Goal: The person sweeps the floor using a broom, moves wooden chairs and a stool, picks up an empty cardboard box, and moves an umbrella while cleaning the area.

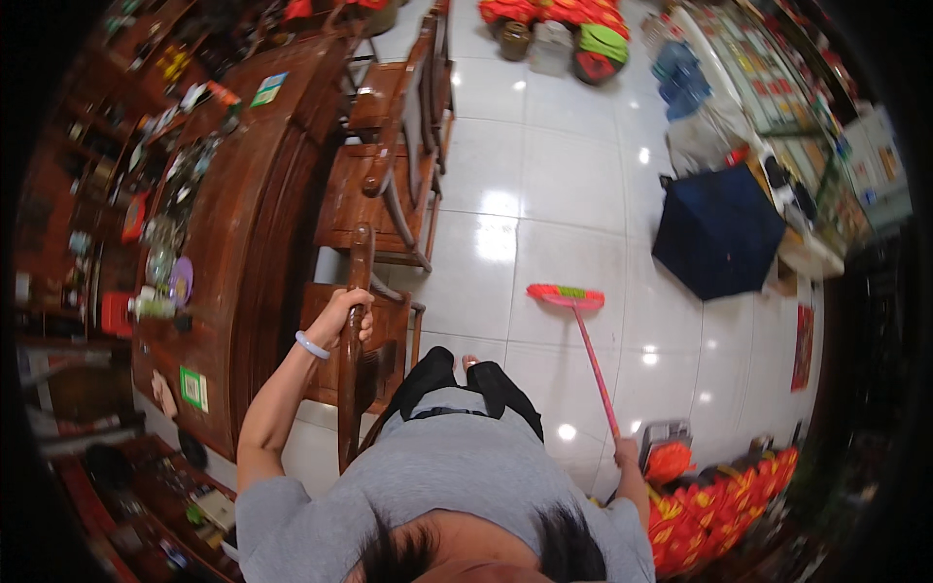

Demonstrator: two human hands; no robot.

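My left hand (345, 318) is wrapped around the top rail of a wooden chair (355, 386), and a pale bangle (312, 345) circles that wrist. Out to the other side, my right hand (625, 452) grips the pink handle of a broom (595, 372). The broom's red and green head (567, 295) is on the white tiled floor (561, 248), ahead of my feet and to the right. Part of the chair's seat is hidden behind its back.
More wooden chairs (379, 191) line a long wooden desk (219, 291) on the left. An opened dark blue umbrella (718, 232) rests on the floor at right, near plastic bottles (679, 79). Red patterned cloth-covered items (718, 503) stand beside my right arm.
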